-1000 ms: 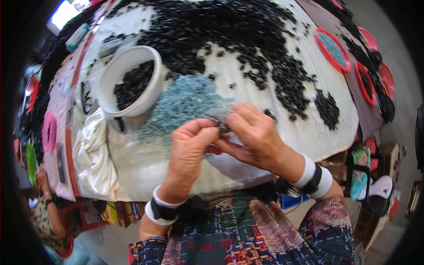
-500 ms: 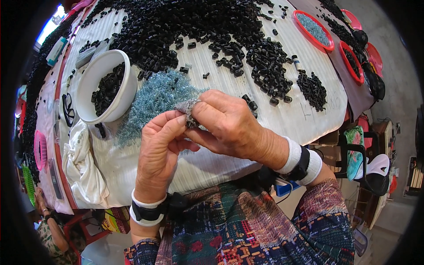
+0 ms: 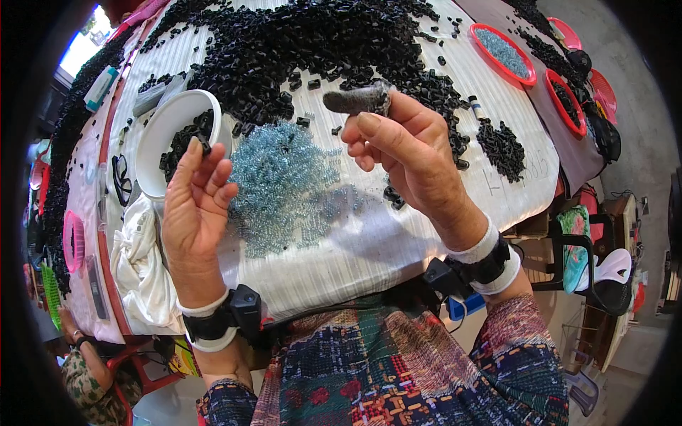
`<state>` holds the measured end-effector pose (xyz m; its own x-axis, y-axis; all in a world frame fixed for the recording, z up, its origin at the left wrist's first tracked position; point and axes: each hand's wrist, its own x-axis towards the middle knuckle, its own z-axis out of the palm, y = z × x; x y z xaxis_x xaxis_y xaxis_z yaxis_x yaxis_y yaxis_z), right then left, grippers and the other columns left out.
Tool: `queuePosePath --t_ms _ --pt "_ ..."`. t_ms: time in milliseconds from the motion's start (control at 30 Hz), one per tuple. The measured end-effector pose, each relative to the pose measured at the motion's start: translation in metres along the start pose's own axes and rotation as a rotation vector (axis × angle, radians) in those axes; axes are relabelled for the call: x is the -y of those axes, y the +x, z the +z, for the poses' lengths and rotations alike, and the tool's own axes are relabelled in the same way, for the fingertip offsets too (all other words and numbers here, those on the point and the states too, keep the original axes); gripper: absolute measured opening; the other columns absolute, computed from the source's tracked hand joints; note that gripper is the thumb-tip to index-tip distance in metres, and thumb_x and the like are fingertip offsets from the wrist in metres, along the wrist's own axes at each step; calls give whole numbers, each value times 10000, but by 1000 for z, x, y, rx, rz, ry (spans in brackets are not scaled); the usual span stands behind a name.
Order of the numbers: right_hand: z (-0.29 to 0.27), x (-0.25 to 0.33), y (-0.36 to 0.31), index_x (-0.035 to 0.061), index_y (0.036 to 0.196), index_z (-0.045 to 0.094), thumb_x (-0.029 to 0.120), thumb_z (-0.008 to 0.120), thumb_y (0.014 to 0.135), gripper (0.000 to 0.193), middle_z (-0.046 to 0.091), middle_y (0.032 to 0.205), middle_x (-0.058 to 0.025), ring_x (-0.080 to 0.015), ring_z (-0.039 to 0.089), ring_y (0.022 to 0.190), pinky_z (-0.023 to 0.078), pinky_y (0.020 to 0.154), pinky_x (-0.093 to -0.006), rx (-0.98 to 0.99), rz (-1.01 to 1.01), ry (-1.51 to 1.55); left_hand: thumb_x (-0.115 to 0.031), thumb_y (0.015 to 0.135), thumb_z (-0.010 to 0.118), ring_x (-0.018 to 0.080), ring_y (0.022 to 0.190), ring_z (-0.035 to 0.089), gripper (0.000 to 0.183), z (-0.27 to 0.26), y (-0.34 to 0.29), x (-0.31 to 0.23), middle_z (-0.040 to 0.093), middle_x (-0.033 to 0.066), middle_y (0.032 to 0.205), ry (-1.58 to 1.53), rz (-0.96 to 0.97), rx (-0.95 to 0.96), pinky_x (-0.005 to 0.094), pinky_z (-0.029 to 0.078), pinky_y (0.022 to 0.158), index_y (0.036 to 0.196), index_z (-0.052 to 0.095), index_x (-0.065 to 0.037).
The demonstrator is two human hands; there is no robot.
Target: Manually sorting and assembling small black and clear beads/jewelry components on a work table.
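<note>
A dark grey fabric finger cover (image 3: 355,100) with a frayed edge sits over what looks like the index finger of my right hand (image 3: 419,149). The thumb is just below it, and the other fingers curl loosely. My left hand (image 3: 193,213) is raised with fingers apart in front of a white bowl (image 3: 145,160) of black plastic parts. Dark shapes show beside its thumb tip, and I cannot tell whether they are in the bowl or at the fingers. Between and beyond the hands lies a heap of small bluish, clear coiled springs (image 3: 277,184).
Black plastic parts (image 3: 312,35) cover the far table. A smaller black pile (image 3: 501,150) and a red basket (image 3: 531,77) of springs are at right. Glasses (image 3: 121,181) and white cloth (image 3: 145,270) lie at left. Another person's arm (image 3: 91,358) shows at lower left.
The hands have separated, left hand toward the bowl, right hand up and right. The grey fabric pinched between them now covers the right finger. More of the spring heap shows.
</note>
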<state>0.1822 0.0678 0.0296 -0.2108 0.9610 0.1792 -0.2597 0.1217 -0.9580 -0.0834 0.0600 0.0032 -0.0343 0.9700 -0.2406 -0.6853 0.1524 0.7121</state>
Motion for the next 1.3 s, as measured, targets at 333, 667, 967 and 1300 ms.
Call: queuePosePath --t_ms 333,667,967,1300 --pt "-1 -7 8 9 868 586 166 593 878 157 617 747 -67 -87 529 620 422 551 -224 5 85 58 -160 928 546 219 865 676 254 -17 25 -23 624 191 1081 -43 87 -28 337 613 626 1119 520 6" --pt "-1 -3 26 -3 892 589 174 579 877 177 611 716 -60 -99 544 599 435 540 -220 -27 33 192 -149 912 567 120 706 647 260 15 -5 2 663 56 920 -3 -63 88 284 555 536 1150 528 -51" --pt "1 -3 66 65 722 575 199 622 832 180 595 629 -47 -91 503 491 388 455 -221 -210 -76 446 -17 783 696 185 835 639 375 76 -44 90 610 122 1009 276 -740 496 294 558 709 1104 501 -7" --pt "1 -19 77 53 766 586 167 633 800 128 559 604 -39 -93 492 475 384 437 -205 -363 -560 -478 -43 770 726 112 793 619 318 81 -51 102 648 58 923 305 -659 578 243 524 702 1037 556 -12"
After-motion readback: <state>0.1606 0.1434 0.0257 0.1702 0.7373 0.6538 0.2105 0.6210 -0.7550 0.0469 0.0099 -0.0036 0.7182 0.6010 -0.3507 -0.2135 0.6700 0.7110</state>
